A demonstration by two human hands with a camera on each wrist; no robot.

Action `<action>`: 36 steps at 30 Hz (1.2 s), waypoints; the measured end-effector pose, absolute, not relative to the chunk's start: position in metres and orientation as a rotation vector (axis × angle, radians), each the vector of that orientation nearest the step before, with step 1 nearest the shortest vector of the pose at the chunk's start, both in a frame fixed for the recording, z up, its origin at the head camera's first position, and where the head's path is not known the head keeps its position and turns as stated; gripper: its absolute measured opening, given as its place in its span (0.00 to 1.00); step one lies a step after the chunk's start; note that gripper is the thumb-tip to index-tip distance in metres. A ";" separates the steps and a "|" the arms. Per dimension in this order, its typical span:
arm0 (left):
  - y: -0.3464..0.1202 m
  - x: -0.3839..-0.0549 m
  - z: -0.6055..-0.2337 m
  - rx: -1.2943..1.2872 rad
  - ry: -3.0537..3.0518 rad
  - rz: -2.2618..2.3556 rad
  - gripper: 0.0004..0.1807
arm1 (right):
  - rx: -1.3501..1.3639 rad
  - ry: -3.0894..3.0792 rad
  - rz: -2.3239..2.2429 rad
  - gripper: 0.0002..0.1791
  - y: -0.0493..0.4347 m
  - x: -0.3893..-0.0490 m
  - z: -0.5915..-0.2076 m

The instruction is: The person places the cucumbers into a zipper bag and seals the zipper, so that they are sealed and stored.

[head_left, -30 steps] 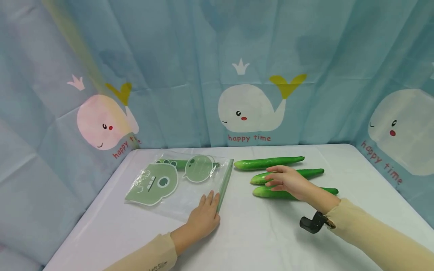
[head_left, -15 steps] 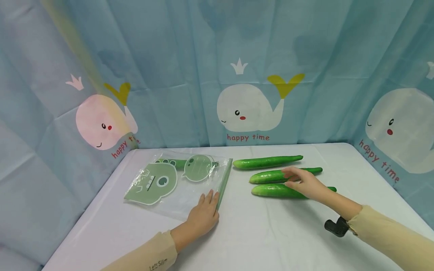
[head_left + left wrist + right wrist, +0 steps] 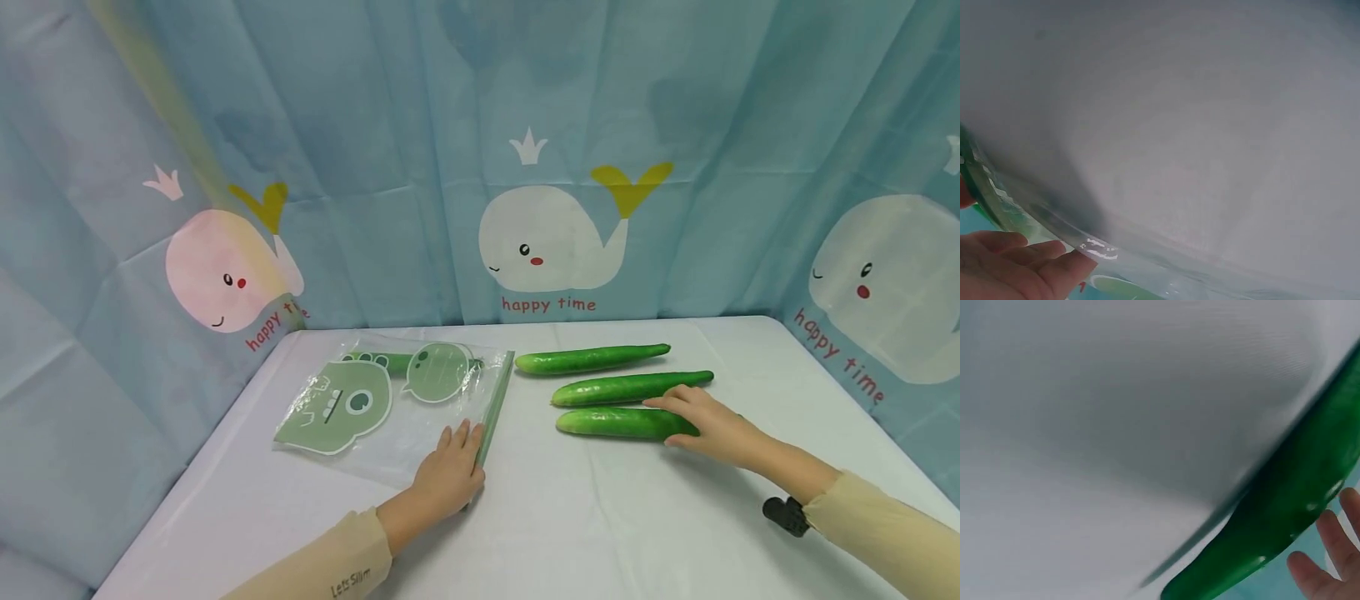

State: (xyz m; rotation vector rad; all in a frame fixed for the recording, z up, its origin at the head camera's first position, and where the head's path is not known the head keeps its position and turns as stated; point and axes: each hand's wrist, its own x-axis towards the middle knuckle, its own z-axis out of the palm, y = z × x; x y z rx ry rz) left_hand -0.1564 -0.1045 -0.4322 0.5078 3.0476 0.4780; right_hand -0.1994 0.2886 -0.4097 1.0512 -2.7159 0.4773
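Note:
My left hand (image 3: 447,473) rests on the right part of a clear zip bag (image 3: 390,450) with green dinosaur prints, its extended fingers (image 3: 1041,262) lying at the bag's green-edged side. A cucumber (image 3: 390,363) shows through the plastic inside. To the right, my right hand (image 3: 712,425) straddles the stem half of the front cucumber (image 3: 622,422), fingers over the far side and thumb at the near side. In the right wrist view, spread fingertips (image 3: 1329,540) are right at the skin of that cucumber (image 3: 1272,519). The hand covers its stem end in the head view.
Two more cucumbers lie behind the front one: a middle cucumber (image 3: 615,388) and a back cucumber (image 3: 592,359). A white cloth (image 3: 555,533) covers the table. Blue curtains (image 3: 390,167) with whale prints close off the back and sides.
My right hand has moved right and down from over the middle and front cucumbers to the front one's stem half. The left hand has stayed on the bag.

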 end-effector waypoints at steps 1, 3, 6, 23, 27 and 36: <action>-0.105 -0.157 -0.433 0.507 3.049 0.480 0.30 | 1.064 -2.691 0.453 0.32 0.291 -0.200 -0.412; -0.106 -0.157 -0.434 0.508 3.051 0.488 0.29 | 1.086 -2.642 0.422 0.33 0.296 -0.200 -0.416; -0.107 -0.158 -0.435 0.514 3.054 0.494 0.29 | 1.107 -2.600 0.398 0.34 0.302 -0.201 -0.421; -0.106 -0.157 -0.433 0.510 3.049 0.498 0.28 | 1.121 -2.596 0.358 0.37 0.312 -0.204 -0.426; -0.106 -0.157 -0.433 0.504 3.047 0.488 0.28 | 1.126 -2.599 0.352 0.37 0.311 -0.204 -0.426; -0.106 -0.157 -0.430 0.509 3.040 0.475 0.28 | 1.106 -2.632 0.323 0.35 0.309 -0.205 -0.426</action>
